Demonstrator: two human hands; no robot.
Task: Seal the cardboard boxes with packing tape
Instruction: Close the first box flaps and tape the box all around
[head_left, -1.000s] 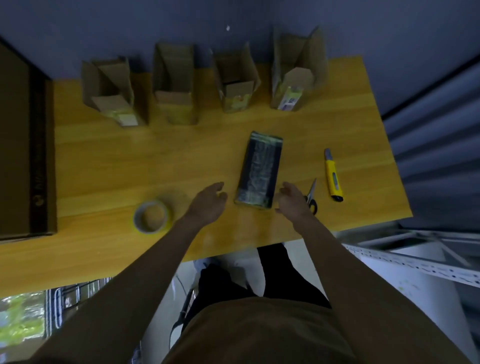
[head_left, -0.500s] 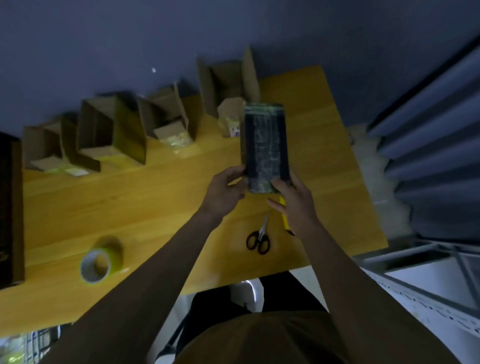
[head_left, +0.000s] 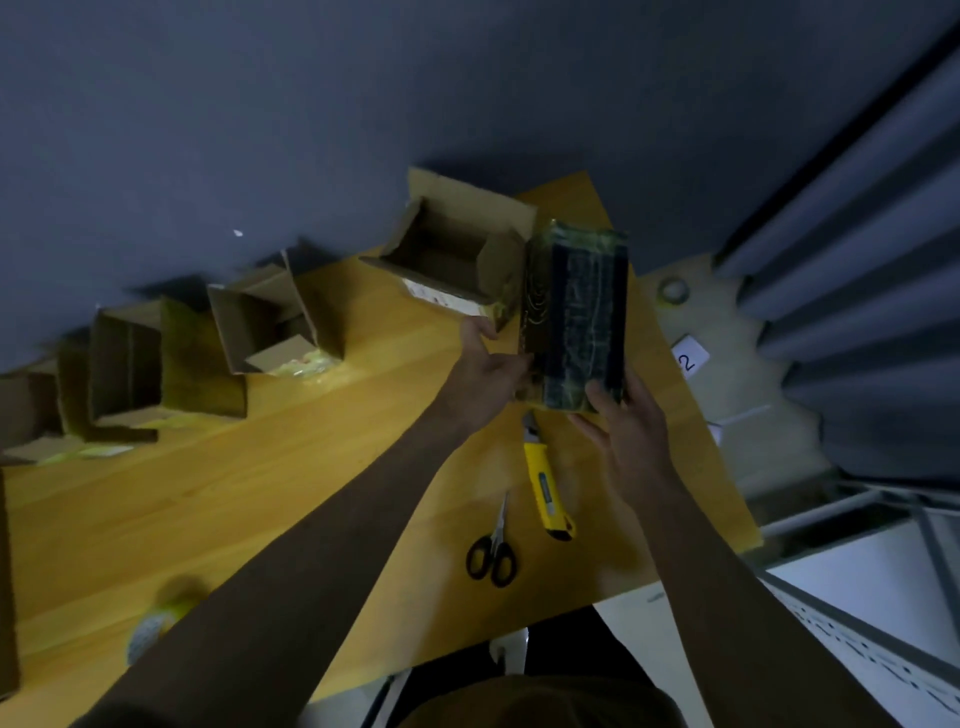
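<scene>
- The left hand (head_left: 488, 371) and right hand (head_left: 631, 434) hold a dark oblong packet (head_left: 576, 322) up above the counter (head_left: 260, 478), each gripping its near end from one side, fingers curled on it.
- The packet is a slim rectangular block wrapped in glossy, crinkled film; broad dark bands run its length, with yellowish edges showing through.
- Just behind the packet stands an open box (head_left: 452, 254) of plain brown corrugated card, flaps splayed, a white label on its near flap.
- Three more open boxes sit in a row along the wall to the left: one (head_left: 270, 317) with a flap folded inward, a darker one (head_left: 156, 358), and a last one (head_left: 31, 405) at the edge, blurred.
- The counter is smooth yellow wood with a visible grain.
- Below the packet lies a yellow plastic knife (head_left: 548, 483), long and narrow, blade end towards the hands.
- Beside it lie scissors (head_left: 493, 545) with thin metal blades and black loop handles.
- A tape roll (head_left: 156, 623) rests near the front left edge, partly behind the left forearm and blurred.
- Another tape ring (head_left: 674, 291) lies on the floor beyond the counter's right side, near a white card (head_left: 691, 358).
</scene>
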